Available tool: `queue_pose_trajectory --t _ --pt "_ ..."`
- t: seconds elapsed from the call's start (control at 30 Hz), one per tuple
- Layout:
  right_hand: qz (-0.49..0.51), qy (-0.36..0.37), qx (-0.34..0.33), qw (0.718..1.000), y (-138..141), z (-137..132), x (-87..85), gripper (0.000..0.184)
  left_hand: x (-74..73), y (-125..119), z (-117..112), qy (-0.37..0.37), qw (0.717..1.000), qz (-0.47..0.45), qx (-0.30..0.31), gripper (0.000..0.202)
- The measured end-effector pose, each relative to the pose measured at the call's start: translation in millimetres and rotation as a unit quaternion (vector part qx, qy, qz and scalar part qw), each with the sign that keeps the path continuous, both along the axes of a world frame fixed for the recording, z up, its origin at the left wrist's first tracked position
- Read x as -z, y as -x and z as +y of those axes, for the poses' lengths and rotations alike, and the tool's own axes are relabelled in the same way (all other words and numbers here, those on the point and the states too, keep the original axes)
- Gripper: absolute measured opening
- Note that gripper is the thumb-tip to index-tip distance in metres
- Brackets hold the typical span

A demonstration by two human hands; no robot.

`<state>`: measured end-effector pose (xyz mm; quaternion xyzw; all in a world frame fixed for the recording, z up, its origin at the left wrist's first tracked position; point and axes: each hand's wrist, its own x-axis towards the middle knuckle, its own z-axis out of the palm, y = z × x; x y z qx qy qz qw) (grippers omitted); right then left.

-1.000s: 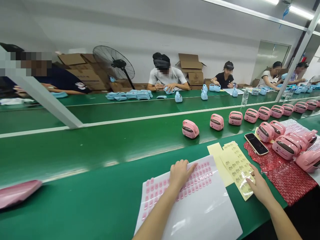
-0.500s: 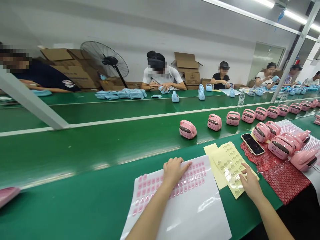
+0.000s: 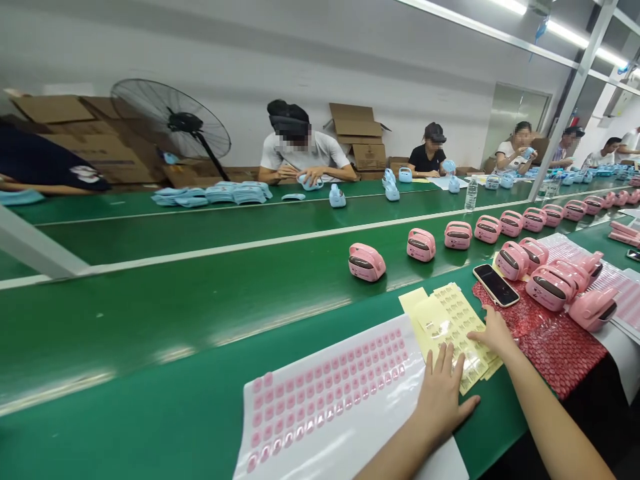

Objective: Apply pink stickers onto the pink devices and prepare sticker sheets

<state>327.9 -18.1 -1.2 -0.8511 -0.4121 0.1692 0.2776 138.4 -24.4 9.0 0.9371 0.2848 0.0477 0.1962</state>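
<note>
My left hand (image 3: pixel 444 387) lies spread over the right edge of a white sheet of pink stickers (image 3: pixel 320 393), its fingertips at the lower left of a yellow sticker sheet (image 3: pixel 457 310). The pink stickers sit in rows along the upper part of their sheet. My right hand (image 3: pixel 493 333) rests at the right edge of the yellow sheet, with fingers apart. Small printed marks run in rows on the yellow sheet, and more yellow paper (image 3: pixel 413 303) shows beneath it. Whether either hand presses on the paper, I cannot tell.
Pink handled cases (image 3: pixel 367 262) line the green belt, and several more (image 3: pixel 553 287) stand by red bubble wrap (image 3: pixel 560 347) at right. A phone (image 3: pixel 496 285) lies near them. Across the belt, people work with blue cases (image 3: pixel 337 195). A metal post (image 3: pixel 40 243) slants at left.
My left hand has moved right, from the pink sticker rows to beside the yellow sheet. My right hand has shifted slightly up along that sheet. The camera view has turned right.
</note>
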Motion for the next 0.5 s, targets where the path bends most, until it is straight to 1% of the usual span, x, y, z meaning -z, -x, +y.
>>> queue_pose_trajectory --t 0.17,0.37,0.5 --pt "0.051 0.004 -0.007 0.999 0.4 5.4 2.4 0.075 3.6 1.7 2.7 -0.008 1.0 -0.014 -0.011 0.072" --pt "0.068 -0.021 0.014 0.997 6.5 6.1 -7.5 0.079 9.3 0.3 3.1 -0.025 0.999 -0.038 -0.019 0.068" --pt "0.081 -0.036 0.015 0.996 8.9 6.7 -8.0 0.084 16.1 1.0 5.0 -0.046 0.996 -0.07 -0.023 0.063"
